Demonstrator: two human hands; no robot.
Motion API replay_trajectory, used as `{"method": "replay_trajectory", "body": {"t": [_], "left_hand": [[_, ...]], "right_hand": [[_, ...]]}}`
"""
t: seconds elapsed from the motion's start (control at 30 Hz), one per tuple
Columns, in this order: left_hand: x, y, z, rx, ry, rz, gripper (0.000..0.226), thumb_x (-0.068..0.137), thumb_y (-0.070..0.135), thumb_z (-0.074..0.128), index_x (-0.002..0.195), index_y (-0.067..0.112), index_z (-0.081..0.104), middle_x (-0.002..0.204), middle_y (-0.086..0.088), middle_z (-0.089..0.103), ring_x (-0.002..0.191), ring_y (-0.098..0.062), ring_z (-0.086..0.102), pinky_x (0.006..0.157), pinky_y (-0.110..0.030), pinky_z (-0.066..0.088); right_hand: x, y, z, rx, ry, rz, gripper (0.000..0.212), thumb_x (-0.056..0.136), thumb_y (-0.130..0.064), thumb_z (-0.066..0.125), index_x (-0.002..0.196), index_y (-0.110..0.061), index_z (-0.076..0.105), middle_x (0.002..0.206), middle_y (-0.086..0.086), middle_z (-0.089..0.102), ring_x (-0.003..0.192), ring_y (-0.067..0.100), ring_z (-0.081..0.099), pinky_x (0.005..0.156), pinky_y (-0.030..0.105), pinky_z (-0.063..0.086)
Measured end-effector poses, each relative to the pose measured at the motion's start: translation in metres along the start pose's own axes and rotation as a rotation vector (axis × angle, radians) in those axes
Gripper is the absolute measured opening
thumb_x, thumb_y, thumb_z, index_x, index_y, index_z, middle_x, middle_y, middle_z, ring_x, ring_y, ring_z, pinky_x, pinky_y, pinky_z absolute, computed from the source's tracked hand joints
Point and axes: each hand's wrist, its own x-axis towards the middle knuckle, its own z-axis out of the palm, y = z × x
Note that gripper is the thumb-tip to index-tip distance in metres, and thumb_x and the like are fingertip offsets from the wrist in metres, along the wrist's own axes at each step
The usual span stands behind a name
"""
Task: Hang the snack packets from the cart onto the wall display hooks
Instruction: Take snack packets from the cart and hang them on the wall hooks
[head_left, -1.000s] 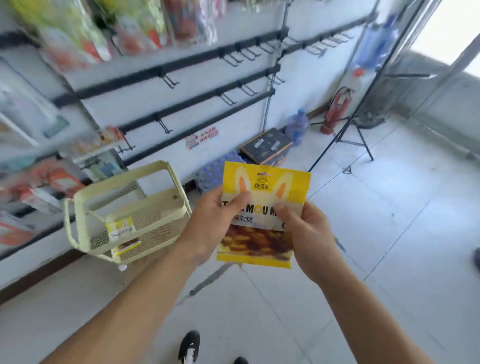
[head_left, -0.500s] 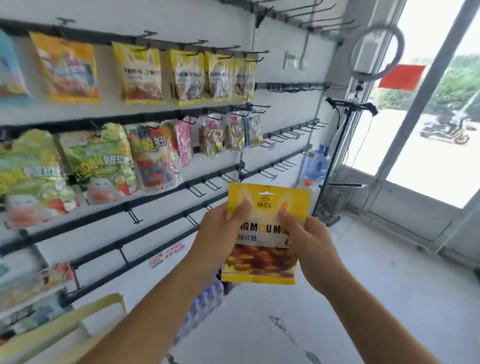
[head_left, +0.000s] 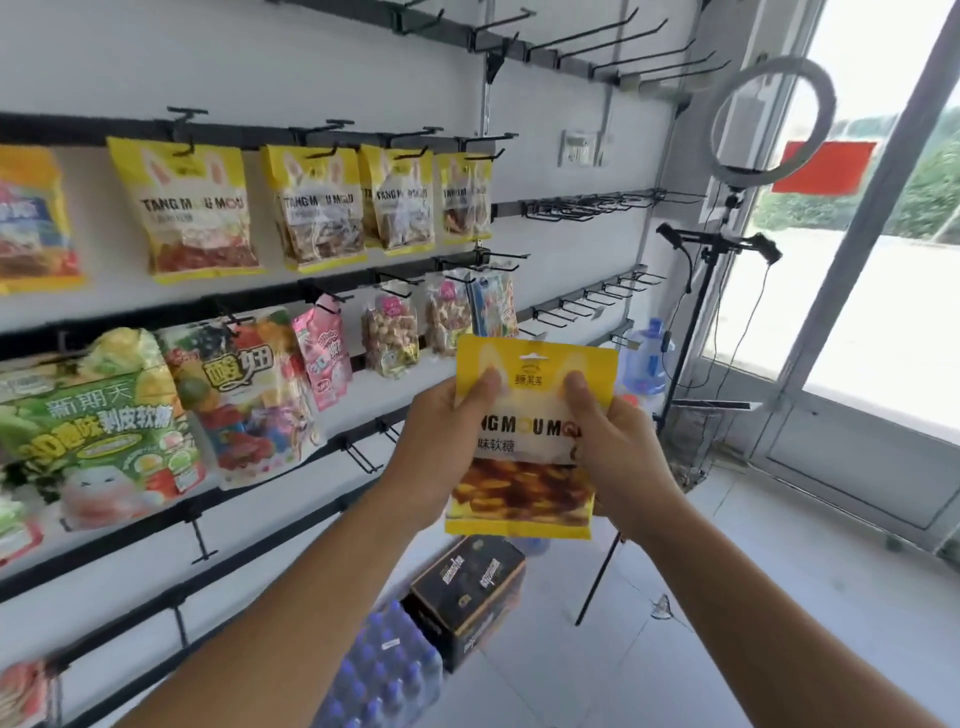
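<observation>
Both hands gripped one yellow snack packet (head_left: 530, 441), the left hand (head_left: 441, 447) and right hand (head_left: 618, 447) each pinching it with a thumb near its top. A second earlier the cart was beside the packet; now the view had swung up and the packet was raised before the wall display, below the row of matching yellow packets (head_left: 322, 208). Empty hooks (head_left: 587, 306) stood just above it, so hanging looked imminent.
</observation>
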Motion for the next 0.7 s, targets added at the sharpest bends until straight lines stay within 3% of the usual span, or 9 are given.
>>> {"method": "replay_trajectory", "body": {"t": [0.27,0.4,0.53,0.6,0.7], "left_hand": [[0.095,0.003,0.071,0.096,0.116,0.168,0.020,0.098,0.036,0.059,0.102,0.020,0.070,0.094,-0.005,0.076,0.085,-0.027,0.074,0.081,-0.056,0.058],[0.134,0.003,0.099,0.145,0.211,0.235,0.018,0.097,0.032,0.060,0.098,0.017,0.071,0.091,-0.007,0.076,0.085,-0.029,0.072,0.079,-0.057,0.057],[0.173,0.000,0.112,0.164,0.290,0.226,0.020,0.096,0.036,0.062,0.086,0.022,0.071,0.084,-0.009,0.074,0.082,-0.032,0.071,0.078,-0.058,0.057],[0.197,0.002,0.114,0.173,0.301,0.242,0.024,0.095,0.038,0.062,0.075,0.028,0.070,0.073,-0.003,0.069,0.074,-0.027,0.066,0.073,-0.048,0.057],[0.233,0.007,0.115,0.173,0.330,0.263,0.031,0.096,0.032,0.061,0.067,0.024,0.065,0.056,0.014,0.060,0.057,-0.004,0.057,0.058,-0.022,0.044]], "right_hand": [[0.120,0.004,-0.057,-0.037,-0.067,-0.066,0.040,0.097,-0.044,0.057,0.079,-0.010,0.069,0.077,0.008,0.076,0.075,0.031,0.074,0.077,0.054,0.057],[0.183,0.001,-0.081,0.010,-0.177,-0.128,0.031,0.096,-0.038,0.063,0.090,-0.008,0.068,0.084,0.017,0.074,0.071,0.028,0.070,0.074,0.057,0.056],[0.232,0.006,-0.083,0.048,-0.254,-0.121,0.022,0.097,-0.031,0.061,0.091,-0.013,0.069,0.082,0.009,0.076,0.075,0.026,0.073,0.077,0.054,0.059],[0.256,0.007,-0.079,0.088,-0.285,-0.119,0.024,0.098,-0.033,0.060,0.083,-0.016,0.069,0.078,0.006,0.075,0.071,0.023,0.071,0.074,0.050,0.058],[0.296,0.000,-0.072,0.083,-0.282,-0.139,0.038,0.097,-0.042,0.056,0.067,-0.020,0.060,0.064,0.001,0.065,0.060,0.017,0.062,0.061,0.037,0.050]]}}
